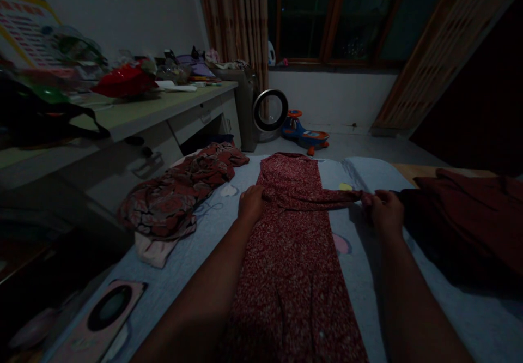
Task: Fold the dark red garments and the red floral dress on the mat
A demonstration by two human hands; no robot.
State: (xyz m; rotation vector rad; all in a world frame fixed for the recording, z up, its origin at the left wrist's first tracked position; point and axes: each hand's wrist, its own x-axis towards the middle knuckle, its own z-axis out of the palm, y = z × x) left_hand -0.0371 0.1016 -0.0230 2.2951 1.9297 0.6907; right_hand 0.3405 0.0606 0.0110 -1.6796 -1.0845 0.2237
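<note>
A long dark red speckled dress lies spread on a blue bed cover, its neck end away from me. One sleeve crosses the upper part and sticks out past the right edge. My right hand pinches the end of that sleeve, pulling it fairly straight. At the dress's left edge, my left hand is closed on the fabric where the sleeve's other end lies; its fingertips are partly hidden.
Crumpled patterned cloth lies left on the bed, folded dark red clothes right. A pink case with a dark round sits front left. Beyond are a cluttered desk, an open washing machine door and a ride-on toy.
</note>
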